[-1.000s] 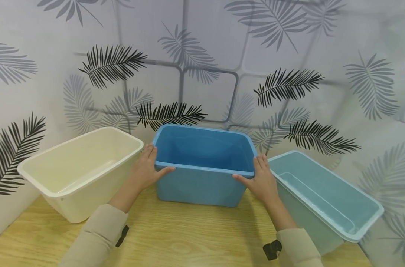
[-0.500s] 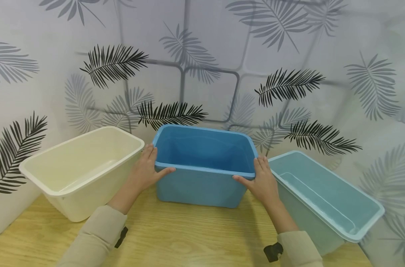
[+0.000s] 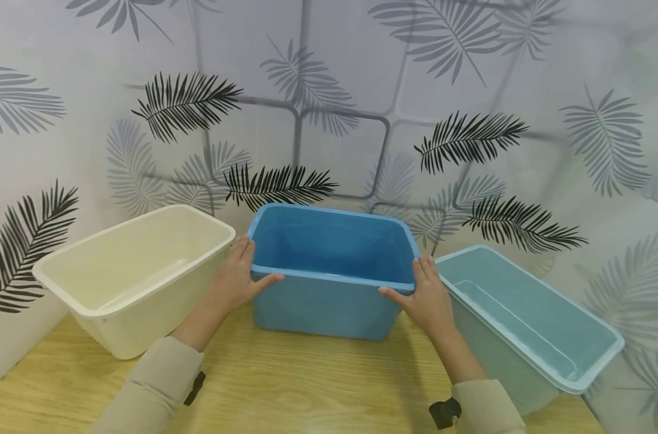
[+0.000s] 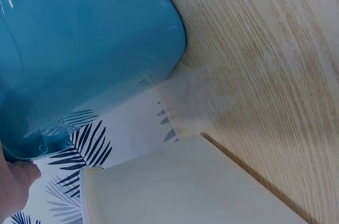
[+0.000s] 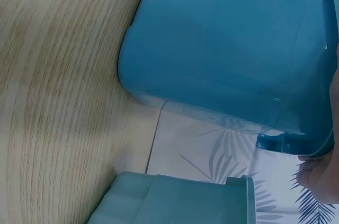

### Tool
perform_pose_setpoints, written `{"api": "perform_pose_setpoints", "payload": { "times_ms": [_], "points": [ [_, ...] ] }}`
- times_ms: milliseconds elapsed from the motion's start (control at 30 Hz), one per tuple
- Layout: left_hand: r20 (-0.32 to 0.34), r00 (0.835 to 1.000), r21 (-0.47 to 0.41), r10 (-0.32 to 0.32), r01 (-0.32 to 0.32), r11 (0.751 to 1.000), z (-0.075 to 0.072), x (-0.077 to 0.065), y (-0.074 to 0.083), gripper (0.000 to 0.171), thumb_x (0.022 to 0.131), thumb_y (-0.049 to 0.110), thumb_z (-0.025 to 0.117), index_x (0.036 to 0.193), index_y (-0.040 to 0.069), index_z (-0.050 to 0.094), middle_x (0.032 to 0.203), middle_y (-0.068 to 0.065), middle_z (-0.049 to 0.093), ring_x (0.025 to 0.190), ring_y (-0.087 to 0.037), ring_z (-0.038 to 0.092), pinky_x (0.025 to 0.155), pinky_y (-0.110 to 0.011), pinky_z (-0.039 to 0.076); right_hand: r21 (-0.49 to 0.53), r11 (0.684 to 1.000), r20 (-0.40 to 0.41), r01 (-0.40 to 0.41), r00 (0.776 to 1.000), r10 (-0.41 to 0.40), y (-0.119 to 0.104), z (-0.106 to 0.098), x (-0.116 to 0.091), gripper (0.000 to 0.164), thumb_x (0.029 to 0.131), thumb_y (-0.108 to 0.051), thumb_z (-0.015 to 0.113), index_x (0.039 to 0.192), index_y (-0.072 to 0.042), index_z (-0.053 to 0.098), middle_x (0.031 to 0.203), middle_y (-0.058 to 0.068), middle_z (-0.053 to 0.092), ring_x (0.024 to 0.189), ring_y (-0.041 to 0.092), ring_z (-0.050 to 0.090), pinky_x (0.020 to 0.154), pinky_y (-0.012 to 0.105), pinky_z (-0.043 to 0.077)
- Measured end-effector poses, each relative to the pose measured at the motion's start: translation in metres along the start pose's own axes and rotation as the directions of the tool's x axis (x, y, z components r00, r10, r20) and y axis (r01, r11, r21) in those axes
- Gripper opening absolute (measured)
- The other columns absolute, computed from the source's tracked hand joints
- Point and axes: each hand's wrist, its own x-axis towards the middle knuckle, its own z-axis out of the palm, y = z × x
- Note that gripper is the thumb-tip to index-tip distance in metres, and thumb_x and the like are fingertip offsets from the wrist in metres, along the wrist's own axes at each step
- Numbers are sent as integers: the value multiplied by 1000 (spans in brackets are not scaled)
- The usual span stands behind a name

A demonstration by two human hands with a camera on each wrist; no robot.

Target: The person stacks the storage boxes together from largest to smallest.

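A blue plastic bin [image 3: 323, 304] stands in the middle of the wooden table, its open top facing up. At its near left corner, my left hand [image 3: 233, 278] holds the rim, thumb along the front and fingers against the side. My right hand [image 3: 427, 295] grips the near right corner in the same way. Both wrist views show the bin's smooth outer wall close up, with the fingers [image 4: 21, 179] of the left hand at the rim. Part of the right hand [image 5: 323, 179] shows at the edge of its wrist view. Inside, the blue bin has nothing visible.
A cream bin [image 3: 160, 322] stands angled on the left, close beside my left hand. To the right is a pale blue-green bin [image 3: 502, 355], angled the other way. Behind them rises a leaf-patterned wall covering [image 3: 350, 78]. The wooden table [image 3: 307, 392] extends toward me.
The blue bin's base sits very slightly nearer to me in the head view. Both hands keep the same hold on its corners; the side bins stay in place.
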Motion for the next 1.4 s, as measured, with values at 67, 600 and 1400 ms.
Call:
{"api": "perform_pose_setpoints", "payload": {
  "times_ms": [67,600,1400],
  "points": [
    [-2,1000,2,-1,1,1000,0,-1,0,112,76,80,37,133,-17,35,142,-33,33,136,-44,27,107,-52,31,0,1000,1,0,1000,0,0,0,-1,101,76,-61,63,140,10,29,148,27,24,141,40,14,109,55,25],
    [-28,1000,8,8,-8,1000,-1,-9,-1,111,76,79,38,132,-17,37,141,-33,34,135,-43,29,106,-51,34,3,1000,-22,10,1000,-10,-3,1,-9,101,75,-61,64,138,11,32,147,28,27,140,40,19,107,56,29],
    [-75,997,24,26,-24,999,-3,-18,1,116,73,83,30,129,-17,41,139,-34,36,133,-44,31,103,-52,36,-15,999,-75,52,996,-52,-8,-2,-19,98,73,-58,67,135,12,37,143,29,34,137,42,25,104,56,33]
  ]
}}
